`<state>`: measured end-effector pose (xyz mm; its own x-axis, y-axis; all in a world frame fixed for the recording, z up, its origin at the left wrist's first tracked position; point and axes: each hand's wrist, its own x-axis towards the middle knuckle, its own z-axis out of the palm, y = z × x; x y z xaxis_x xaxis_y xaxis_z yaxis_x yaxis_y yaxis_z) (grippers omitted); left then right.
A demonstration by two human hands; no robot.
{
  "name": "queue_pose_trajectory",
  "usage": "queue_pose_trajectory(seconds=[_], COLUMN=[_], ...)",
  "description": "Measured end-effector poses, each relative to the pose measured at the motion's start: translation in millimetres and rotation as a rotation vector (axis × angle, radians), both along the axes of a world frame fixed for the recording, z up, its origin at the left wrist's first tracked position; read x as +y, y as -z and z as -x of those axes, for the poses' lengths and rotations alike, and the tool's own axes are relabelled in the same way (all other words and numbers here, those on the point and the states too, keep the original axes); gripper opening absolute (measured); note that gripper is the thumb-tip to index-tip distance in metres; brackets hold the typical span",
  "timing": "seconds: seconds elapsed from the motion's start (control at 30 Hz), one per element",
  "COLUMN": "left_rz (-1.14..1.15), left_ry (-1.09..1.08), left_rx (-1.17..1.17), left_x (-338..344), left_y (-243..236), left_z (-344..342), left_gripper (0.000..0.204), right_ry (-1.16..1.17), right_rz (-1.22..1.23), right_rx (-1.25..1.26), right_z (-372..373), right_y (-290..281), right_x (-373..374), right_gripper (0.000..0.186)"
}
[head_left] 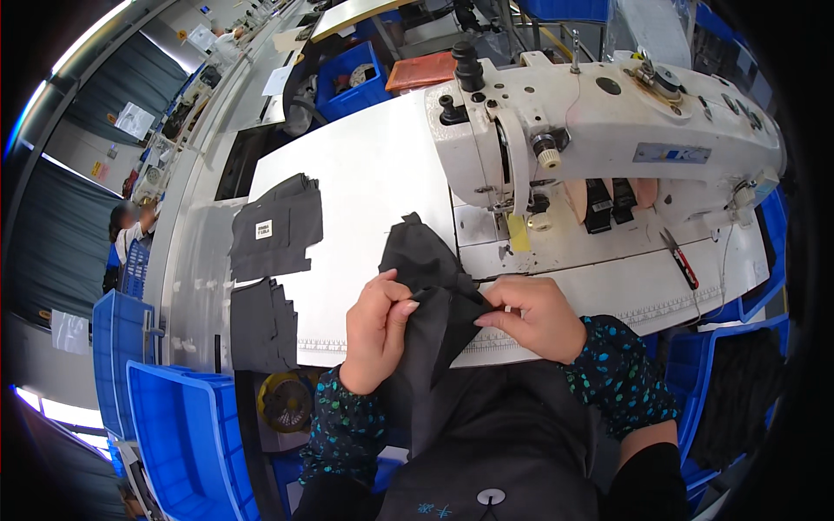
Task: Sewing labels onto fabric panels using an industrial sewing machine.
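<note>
Both hands hold a dark grey fabric piece (423, 256) over the front edge of the white table. On its left side, my left hand (376, 328) pinches a fold between thumb and fingers. My right hand (534, 317) pinches the cloth's right edge, its thumb and forefinger closed on it. From there the fabric hangs down toward my lap, and its far end lies on the tabletop. Just beyond my right hand stands a white sewing machine (608, 113), with a yellow tab (519, 233) near its needle area.
Two stacks of dark cut fabric, an upper stack (282, 221) and a lower stack (261, 326), lie at the table's left. Red-handled snips (682, 260) rest right of the machine. A blue bin (187, 443) stands lower left; another bin (695, 382) with dark cloth stands right.
</note>
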<state>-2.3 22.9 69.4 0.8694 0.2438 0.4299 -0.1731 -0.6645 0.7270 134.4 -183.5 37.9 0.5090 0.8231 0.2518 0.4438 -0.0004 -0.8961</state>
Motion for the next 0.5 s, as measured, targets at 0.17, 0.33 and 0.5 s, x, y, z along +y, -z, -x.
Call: queue_pose_trajectory(seconds=[0.17, 0.33, 0.5], left_rz=[-0.370, -0.615, -0.759], left_ry=[-0.051, -0.033, -0.135], left_rx=[-0.096, -0.221, -0.257], left_x=[-1.4, -11.8, -6.7], left_y=[-0.9, 4.4, 6.9], left_z=[-2.9, -1.8, -0.3], left_gripper=[0.013, 0.020, 0.017], right_ry=[0.066, 0.014, -0.065], right_rz=[-0.204, -0.167, -0.062], right_rx=[0.045, -0.032, -0.205], right_z=[2.7, 5.1, 8.9], right_y=[-17.6, -16.0, -8.9], right_x=[-6.8, 1.8, 4.0], right_gripper=[0.038, 0.044, 0.037])
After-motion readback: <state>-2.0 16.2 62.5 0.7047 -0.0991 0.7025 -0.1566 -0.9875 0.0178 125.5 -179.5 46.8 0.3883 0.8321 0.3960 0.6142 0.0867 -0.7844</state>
